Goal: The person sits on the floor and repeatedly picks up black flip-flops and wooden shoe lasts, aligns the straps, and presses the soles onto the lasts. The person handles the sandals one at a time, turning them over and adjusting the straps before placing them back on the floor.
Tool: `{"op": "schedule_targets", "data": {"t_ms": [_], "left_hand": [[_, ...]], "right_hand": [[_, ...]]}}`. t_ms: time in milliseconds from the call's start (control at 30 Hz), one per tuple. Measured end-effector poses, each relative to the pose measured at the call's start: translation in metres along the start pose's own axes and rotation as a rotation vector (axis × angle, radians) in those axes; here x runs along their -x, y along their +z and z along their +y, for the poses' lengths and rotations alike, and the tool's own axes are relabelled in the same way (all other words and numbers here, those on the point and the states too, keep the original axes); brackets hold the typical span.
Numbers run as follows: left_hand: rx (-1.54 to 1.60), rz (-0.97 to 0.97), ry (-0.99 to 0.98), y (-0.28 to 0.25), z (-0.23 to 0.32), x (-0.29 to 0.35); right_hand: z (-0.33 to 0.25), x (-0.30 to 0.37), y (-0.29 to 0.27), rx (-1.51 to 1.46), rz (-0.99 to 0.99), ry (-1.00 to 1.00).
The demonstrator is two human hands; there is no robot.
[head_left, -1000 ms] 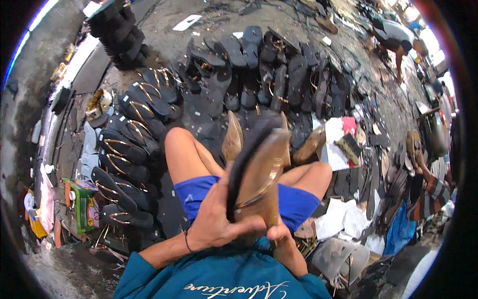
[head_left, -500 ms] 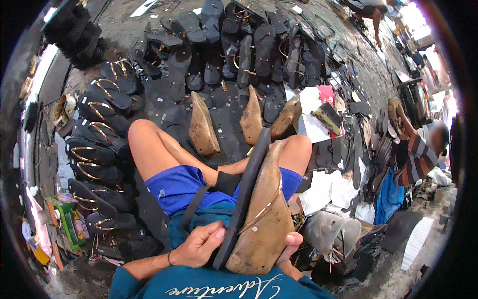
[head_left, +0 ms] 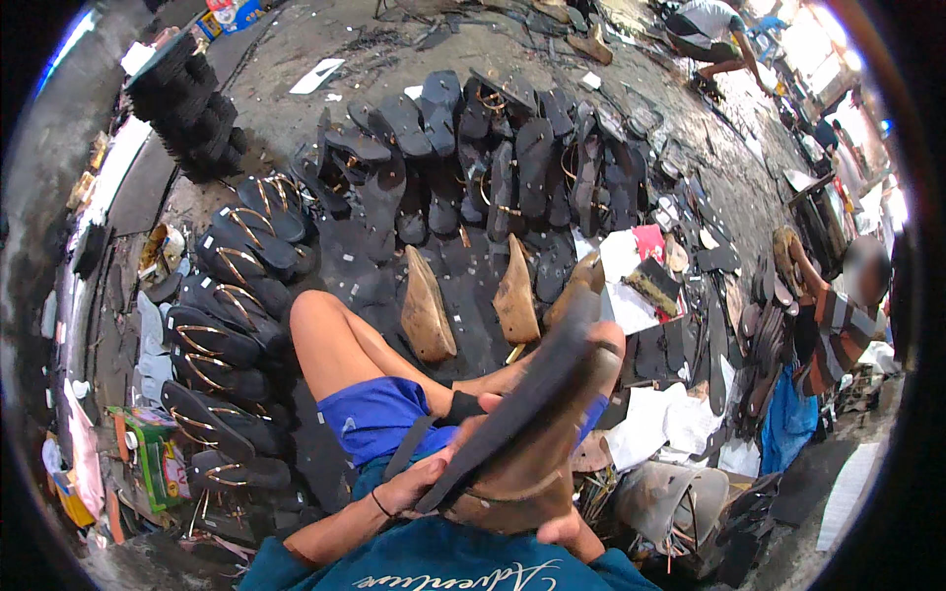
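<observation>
Across my lap lies a brown wooden shoe last [head_left: 527,463] with a black sandal sole [head_left: 512,409] against its left side. Both are smeared by motion and tilted, toe end pointing away to the right. My left hand [head_left: 429,475] is closed on the sole's left edge near its lower end. At the near end of the last, my right hand [head_left: 564,532] presses against its right side, part of its fingers hidden. A thin strap crosses the last low down. Ahead of my crossed legs stand two more wooden lasts, a left one [head_left: 428,307] and a middle one [head_left: 515,295].
Black sandals with gold straps [head_left: 222,345] line my left, and more black sandals [head_left: 473,148] form a row ahead. On the right are white paper sheets [head_left: 655,424], a pale bucket [head_left: 680,502] and another person [head_left: 833,330]. A further person [head_left: 705,34] bends over at the far right.
The sole and last have rolled so more of the sole's face shows and the last is more covered. My left hand has moved up and right along the sole. The view has tilted upward.
</observation>
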State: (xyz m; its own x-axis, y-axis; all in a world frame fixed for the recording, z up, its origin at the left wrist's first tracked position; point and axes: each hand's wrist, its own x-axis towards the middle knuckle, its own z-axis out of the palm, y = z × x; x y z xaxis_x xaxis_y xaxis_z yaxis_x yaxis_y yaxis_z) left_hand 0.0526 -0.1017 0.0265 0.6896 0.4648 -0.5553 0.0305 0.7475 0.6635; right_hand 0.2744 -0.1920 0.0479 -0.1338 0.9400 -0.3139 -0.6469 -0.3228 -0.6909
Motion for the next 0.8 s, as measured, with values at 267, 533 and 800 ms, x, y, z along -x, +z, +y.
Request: {"op": "schedule_targets", "data": {"t_ms": [267, 533, 800], "left_hand": [[-0.323, 0.068, 0.252, -0.042, 0.005, -0.003], [-0.071, -0.026, 0.278, -0.043, 0.018, 0.008], [0.507, 0.069, 0.448, -0.046, 0.069, -0.101]], "right_hand": [[0.052, -0.105, -0.012, 0.535, 0.018, 0.033], [0.018, -0.088, 0.006, 0.336, 0.07, -0.172], [-0.001, -0.117, 0.026, 0.749, 0.178, -0.211]]}}
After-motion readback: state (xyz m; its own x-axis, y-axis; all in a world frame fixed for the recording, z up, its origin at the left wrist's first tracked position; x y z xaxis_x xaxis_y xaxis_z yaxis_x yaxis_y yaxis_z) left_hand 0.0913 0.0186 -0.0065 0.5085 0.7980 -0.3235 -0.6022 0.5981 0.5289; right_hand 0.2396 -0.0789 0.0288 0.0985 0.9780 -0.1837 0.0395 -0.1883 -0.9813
